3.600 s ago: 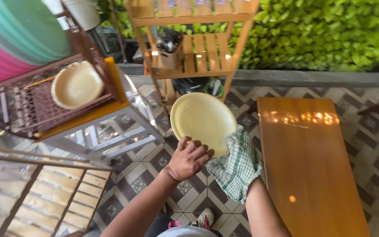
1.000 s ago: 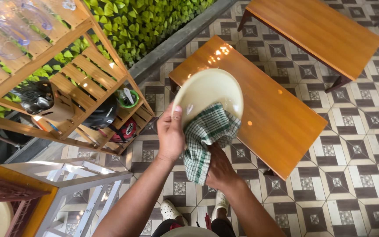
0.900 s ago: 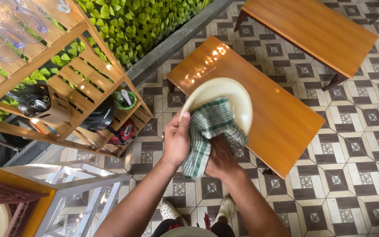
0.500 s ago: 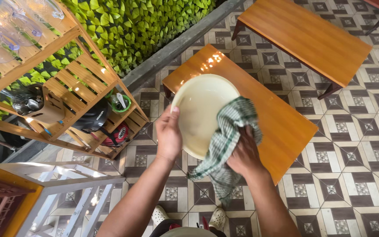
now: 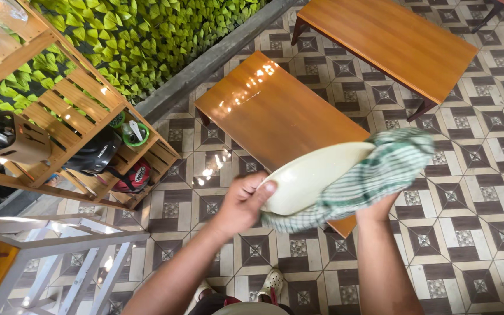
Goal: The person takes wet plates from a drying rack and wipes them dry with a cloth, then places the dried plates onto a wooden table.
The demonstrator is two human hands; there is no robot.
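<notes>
Holding plate (image 5: 313, 177) in left hand (image 5: 241, 204), thumb clamped on the rim. Right hand (image 5: 380, 205) mostly hidden under checked cloth (image 5: 374, 175); its grip looks closed on cloth against the plate's far side. Change: half a second back the plate faced me, now it's tilted near edge-on, cloth wrapped over the far rim and back. Reads as the wipe moving to the underside. Below: patterned tile floor (image 5: 462, 245), wooden worktop (image 5: 275, 116). Further: second table (image 5: 392, 41), slatted shelf (image 5: 77, 116), leaf wall (image 5: 147, 35).
</notes>
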